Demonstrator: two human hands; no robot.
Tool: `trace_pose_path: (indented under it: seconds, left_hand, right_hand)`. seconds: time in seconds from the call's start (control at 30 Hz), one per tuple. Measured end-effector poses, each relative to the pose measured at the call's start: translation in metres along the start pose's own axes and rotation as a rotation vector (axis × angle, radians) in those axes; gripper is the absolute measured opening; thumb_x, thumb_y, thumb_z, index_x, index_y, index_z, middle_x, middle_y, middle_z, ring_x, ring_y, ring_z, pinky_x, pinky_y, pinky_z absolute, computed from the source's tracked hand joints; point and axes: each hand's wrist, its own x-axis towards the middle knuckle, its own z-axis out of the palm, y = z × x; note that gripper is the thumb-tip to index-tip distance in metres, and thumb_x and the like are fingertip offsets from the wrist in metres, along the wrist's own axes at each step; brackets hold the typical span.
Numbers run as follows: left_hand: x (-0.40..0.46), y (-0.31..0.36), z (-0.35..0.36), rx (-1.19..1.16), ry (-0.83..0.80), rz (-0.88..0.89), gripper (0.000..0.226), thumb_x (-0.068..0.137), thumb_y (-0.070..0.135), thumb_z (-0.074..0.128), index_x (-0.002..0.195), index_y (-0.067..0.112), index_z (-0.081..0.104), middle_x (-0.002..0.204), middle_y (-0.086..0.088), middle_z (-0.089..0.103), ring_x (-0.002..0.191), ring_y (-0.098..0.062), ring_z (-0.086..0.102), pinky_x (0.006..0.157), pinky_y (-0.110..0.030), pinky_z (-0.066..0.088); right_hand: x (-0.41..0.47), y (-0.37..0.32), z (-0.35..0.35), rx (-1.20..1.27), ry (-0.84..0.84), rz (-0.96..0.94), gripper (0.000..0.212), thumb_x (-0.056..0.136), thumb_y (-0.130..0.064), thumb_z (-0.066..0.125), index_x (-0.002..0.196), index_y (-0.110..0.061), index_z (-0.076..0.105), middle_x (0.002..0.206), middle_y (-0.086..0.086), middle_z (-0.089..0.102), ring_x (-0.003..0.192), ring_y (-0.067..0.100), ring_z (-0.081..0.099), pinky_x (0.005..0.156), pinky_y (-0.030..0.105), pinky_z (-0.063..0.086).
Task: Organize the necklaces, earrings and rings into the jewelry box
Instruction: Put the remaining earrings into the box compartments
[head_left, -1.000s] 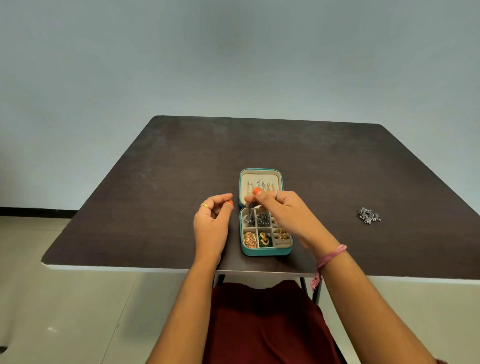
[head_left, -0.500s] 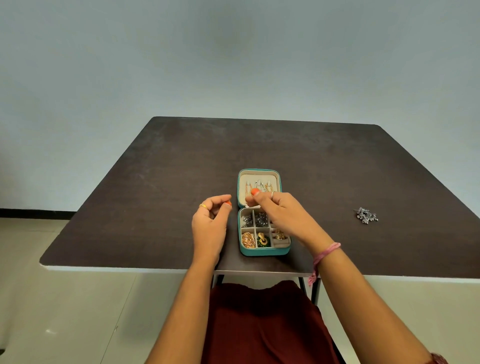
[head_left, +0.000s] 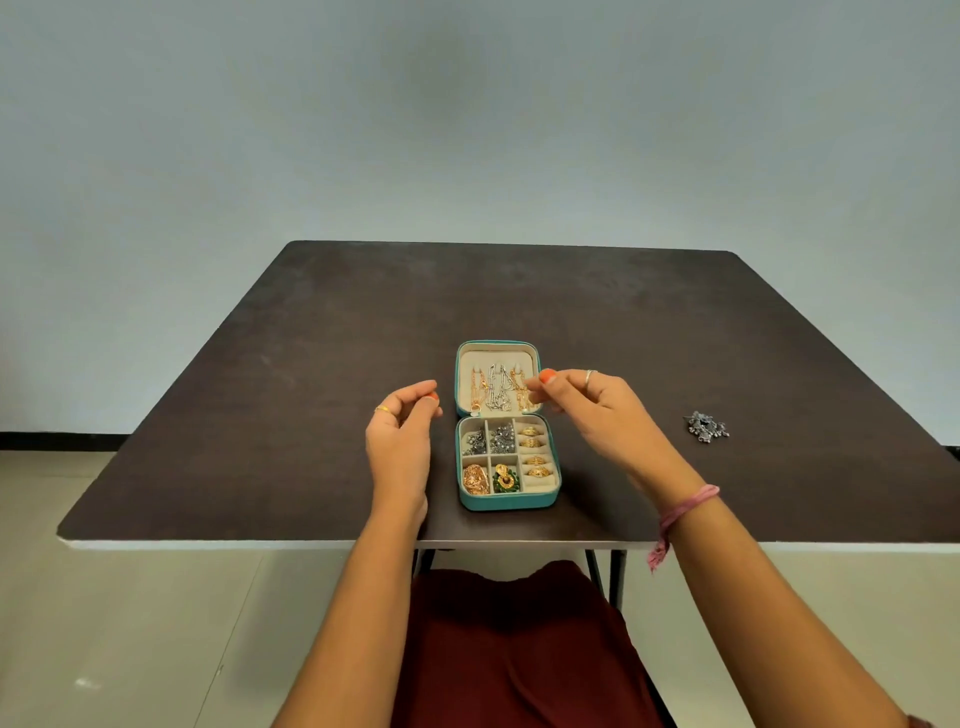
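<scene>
A teal jewelry box (head_left: 508, 503) lies open on the dark table (head_left: 311, 364). Gold and silver necklaces (head_left: 493, 389) hang in its raised lid. Its compartments hold silver earrings (head_left: 491, 440), gold rings (head_left: 535, 452), a gold earring (head_left: 475, 479) and a green-and-gold earring (head_left: 505, 478). A loose silver earring (head_left: 706, 427) lies on the table far to the right. My right hand (head_left: 597, 410) hovers at the lid's right edge, fingers loosely curled, nothing visible in them. My left hand (head_left: 402, 441) hovers left of the box with thumb and forefinger curled together, holding nothing I can see.
The table's near edge (head_left: 332, 544) runs just below the box, with my lap in dark red cloth under it. A pale wall stands behind the table. A pink thread band (head_left: 685, 506) circles my right wrist.
My right hand has lifted off the silver-earring compartments and drawn back up and to the right, uncovering the box. My left hand has stayed beside the box.
</scene>
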Motion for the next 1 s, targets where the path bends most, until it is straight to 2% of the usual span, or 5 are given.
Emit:
trace_pose_path:
  seconds: [0.1,0.37,0.6,0.8,1.0]
  left_hand:
    - [-0.008,0.007,0.015,0.058,-0.042,0.039,0.015,0.091,0.008,0.057,0.099,0.015,0.067,0.093,0.005,0.067,0.076,0.005,0.064,0.060,-0.010,0.048]
    - [-0.035,0.014,0.071,0.205,-0.289,0.295,0.018,0.089,0.007,0.058,0.090,0.022,0.069,0.089,0.003,0.068,0.075,-0.003,0.059,0.069,-0.019,0.049]
    - [-0.057,-0.012,0.130,0.139,-0.473,0.178,0.024,0.085,0.005,0.059,0.084,0.028,0.068,0.086,0.002,0.067,0.077,-0.005,0.060,0.078,-0.024,0.051]
    - [-0.065,-0.048,0.160,0.191,-0.560,0.059,0.020,0.085,0.005,0.060,0.091,0.023,0.066,0.095,0.004,0.067,0.080,0.001,0.060,0.076,-0.010,0.046]
    - [-0.071,-0.061,0.177,0.340,-0.704,0.132,0.032,0.083,0.006,0.059,0.112,0.019,0.058,0.115,0.005,0.058,0.103,-0.007,0.056,0.090,-0.019,0.044]
  right_hand:
    - [-0.003,0.017,-0.017,-0.001,0.059,-0.071,0.019,0.095,-0.031,0.054,0.096,-0.027,0.072,0.093,-0.007,0.072,0.095,0.015,0.066,0.089,0.042,0.053]
    - [-0.019,0.061,-0.078,-0.019,0.279,-0.096,0.016,0.093,-0.017,0.057,0.094,-0.026,0.071,0.093,-0.004,0.071,0.085,-0.001,0.064,0.079,0.016,0.048]
    - [-0.027,0.088,-0.132,-0.029,0.413,-0.048,0.016,0.095,-0.017,0.055,0.090,-0.022,0.070,0.091,-0.001,0.070,0.079,0.004,0.061,0.072,0.016,0.048]
    - [-0.024,0.120,-0.146,0.016,0.423,0.106,0.012,0.093,-0.019,0.059,0.099,-0.023,0.069,0.096,-0.001,0.069,0.091,0.015,0.062,0.076,0.022,0.046]
    - [-0.016,0.121,-0.141,-0.099,0.427,0.092,0.015,0.090,-0.025,0.063,0.102,-0.019,0.070,0.095,-0.006,0.067,0.085,-0.002,0.060,0.071,0.005,0.041]
